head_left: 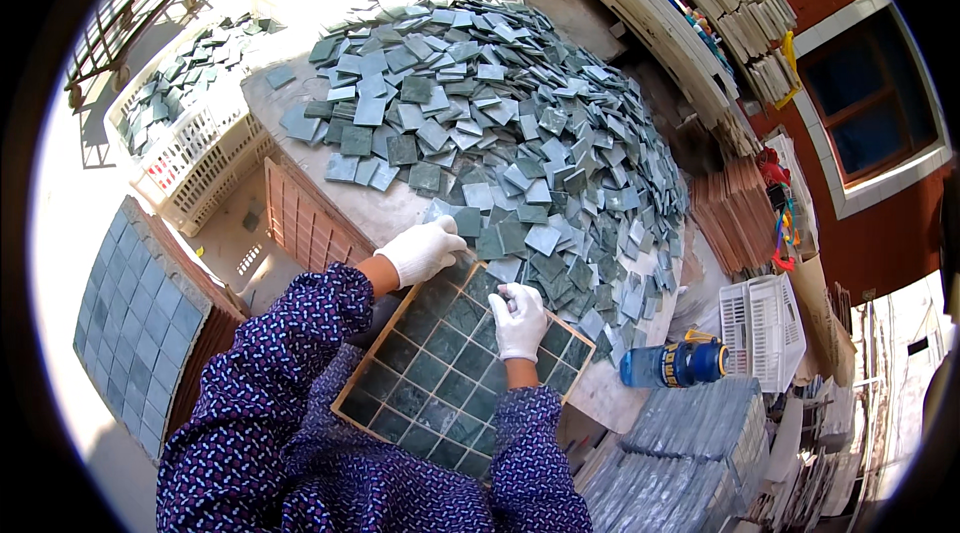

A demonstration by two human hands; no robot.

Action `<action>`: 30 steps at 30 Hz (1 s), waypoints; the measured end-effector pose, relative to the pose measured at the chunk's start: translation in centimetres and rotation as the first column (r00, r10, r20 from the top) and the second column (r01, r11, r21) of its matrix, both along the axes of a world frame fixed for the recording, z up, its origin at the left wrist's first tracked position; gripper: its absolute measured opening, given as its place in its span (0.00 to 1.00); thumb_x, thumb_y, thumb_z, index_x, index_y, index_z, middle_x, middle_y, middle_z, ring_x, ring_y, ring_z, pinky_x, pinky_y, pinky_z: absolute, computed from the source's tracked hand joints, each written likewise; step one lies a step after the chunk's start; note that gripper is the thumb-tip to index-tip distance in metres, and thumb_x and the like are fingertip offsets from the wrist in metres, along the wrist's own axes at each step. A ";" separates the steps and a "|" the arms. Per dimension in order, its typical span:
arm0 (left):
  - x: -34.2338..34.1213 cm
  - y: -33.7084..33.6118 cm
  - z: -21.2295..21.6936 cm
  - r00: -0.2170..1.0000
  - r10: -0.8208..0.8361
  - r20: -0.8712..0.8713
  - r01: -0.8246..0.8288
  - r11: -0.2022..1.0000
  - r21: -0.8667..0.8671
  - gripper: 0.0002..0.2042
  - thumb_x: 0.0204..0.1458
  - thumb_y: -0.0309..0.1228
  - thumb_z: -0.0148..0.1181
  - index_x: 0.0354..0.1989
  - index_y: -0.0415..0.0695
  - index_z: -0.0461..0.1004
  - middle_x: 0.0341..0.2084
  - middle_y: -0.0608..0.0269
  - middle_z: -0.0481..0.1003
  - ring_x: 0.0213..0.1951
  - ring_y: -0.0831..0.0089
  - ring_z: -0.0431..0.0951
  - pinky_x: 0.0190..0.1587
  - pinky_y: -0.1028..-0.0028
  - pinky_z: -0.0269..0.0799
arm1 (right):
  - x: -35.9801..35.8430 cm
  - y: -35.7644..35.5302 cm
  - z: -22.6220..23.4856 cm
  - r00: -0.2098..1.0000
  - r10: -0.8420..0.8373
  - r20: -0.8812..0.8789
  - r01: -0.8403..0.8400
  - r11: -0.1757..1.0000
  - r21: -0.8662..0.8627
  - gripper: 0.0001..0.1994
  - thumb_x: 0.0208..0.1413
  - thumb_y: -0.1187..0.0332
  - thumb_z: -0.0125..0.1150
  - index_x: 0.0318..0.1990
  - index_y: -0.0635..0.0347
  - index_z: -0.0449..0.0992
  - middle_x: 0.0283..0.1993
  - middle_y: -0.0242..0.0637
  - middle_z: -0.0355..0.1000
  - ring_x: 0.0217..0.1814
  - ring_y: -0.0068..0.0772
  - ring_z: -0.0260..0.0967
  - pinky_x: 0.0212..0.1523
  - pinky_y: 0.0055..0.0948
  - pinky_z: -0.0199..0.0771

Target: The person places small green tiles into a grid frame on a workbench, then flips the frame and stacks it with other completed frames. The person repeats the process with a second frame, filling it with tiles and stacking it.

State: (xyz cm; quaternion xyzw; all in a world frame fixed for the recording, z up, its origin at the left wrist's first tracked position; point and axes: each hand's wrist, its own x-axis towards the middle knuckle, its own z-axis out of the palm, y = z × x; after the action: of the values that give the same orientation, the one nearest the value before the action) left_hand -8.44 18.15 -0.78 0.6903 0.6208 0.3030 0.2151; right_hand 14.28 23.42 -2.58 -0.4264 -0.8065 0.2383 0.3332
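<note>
- The right hand (519,321), gloved in white, is pressed onto the far part of the grid tray (455,373); its grip is closed narrowly on a small green tile (510,301) at the fingertips.
- The left hand (422,249), also gloved, is laid on the tray's far-left corner; whether anything is held in its grip cannot be told.
- The tray is propped between the lap and the near edge of the surface (395,208), tilted, with its long axis running from near left to far right; most of its squares are already filled with tiles.
- Just beyond it, the loose tile heap (500,103) is spread over the surface.
- A slip of the tilted tray is judged the main risk: seated tiles could be shaken out if the left hand were lifted.
- Loose tiles could be knocked off the surface's edge by a sleeve.
</note>
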 end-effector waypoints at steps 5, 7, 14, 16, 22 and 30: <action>0.7 -1.0 0.0 0.990 -0.019 -0.143 0.020 1.000 0.010 0.20 0.45 0.25 0.62 0.50 0.43 0.72 0.46 0.51 0.67 0.43 0.51 0.75 0.46 0.60 0.72 | 0.0 -0.5 -0.3 0.998 -0.006 -0.069 0.006 1.000 -0.003 0.07 0.46 0.71 0.67 0.34 0.57 0.77 0.36 0.34 0.72 0.25 0.25 0.69 0.27 0.26 0.72; 0.5 -0.8 -0.5 0.990 -0.024 -0.136 0.033 0.998 0.060 0.21 0.45 0.26 0.63 0.51 0.42 0.71 0.47 0.51 0.68 0.42 0.52 0.75 0.46 0.61 0.73 | -0.3 -0.6 -0.2 0.995 -0.008 -0.102 0.003 0.999 -0.046 0.07 0.47 0.72 0.67 0.34 0.57 0.77 0.37 0.34 0.72 0.24 0.26 0.70 0.27 0.26 0.72; 2.0 -4.0 -1.5 0.931 0.312 0.189 -0.329 0.942 0.067 0.31 0.41 0.30 0.69 0.57 0.42 0.66 0.52 0.50 0.67 0.49 0.54 0.72 0.51 0.62 0.70 | 0.0 -0.8 -0.4 0.993 0.008 -0.117 -0.004 0.999 0.037 0.06 0.48 0.72 0.66 0.33 0.57 0.76 0.37 0.35 0.72 0.24 0.28 0.71 0.28 0.27 0.72; 3.0 -4.5 -1.8 0.936 0.348 0.054 -0.352 0.922 0.159 0.37 0.38 0.32 0.71 0.61 0.44 0.63 0.54 0.50 0.66 0.54 0.51 0.67 0.55 0.62 0.67 | 0.0 -0.7 -0.9 0.992 0.002 -0.129 0.004 0.999 0.046 0.06 0.47 0.72 0.66 0.33 0.57 0.76 0.37 0.35 0.72 0.24 0.29 0.71 0.28 0.28 0.72; 1.7 -2.6 -2.1 0.954 0.299 0.014 -0.298 0.948 0.113 0.37 0.36 0.34 0.72 0.60 0.44 0.64 0.55 0.50 0.65 0.56 0.50 0.66 0.58 0.61 0.64 | 0.0 -1.2 -0.1 0.996 -0.014 -0.090 0.014 1.000 0.000 0.06 0.47 0.71 0.66 0.33 0.56 0.76 0.37 0.37 0.73 0.30 0.36 0.72 0.32 0.32 0.73; 1.6 -1.8 0.3 0.954 0.213 -0.212 -0.163 0.959 0.231 0.23 0.42 0.32 0.68 0.46 0.43 0.68 0.47 0.53 0.69 0.49 0.53 0.70 0.50 0.60 0.69 | 0.0 -0.7 -0.2 0.996 0.006 -0.086 0.004 0.994 0.111 0.05 0.48 0.71 0.65 0.33 0.56 0.76 0.37 0.39 0.73 0.39 0.44 0.73 0.39 0.37 0.73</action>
State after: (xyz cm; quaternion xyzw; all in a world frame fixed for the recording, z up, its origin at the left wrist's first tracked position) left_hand -6.87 16.35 -0.44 0.6776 0.6693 0.3027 0.0357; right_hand 14.24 22.69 -2.80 -0.3959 -0.8036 0.2114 0.3909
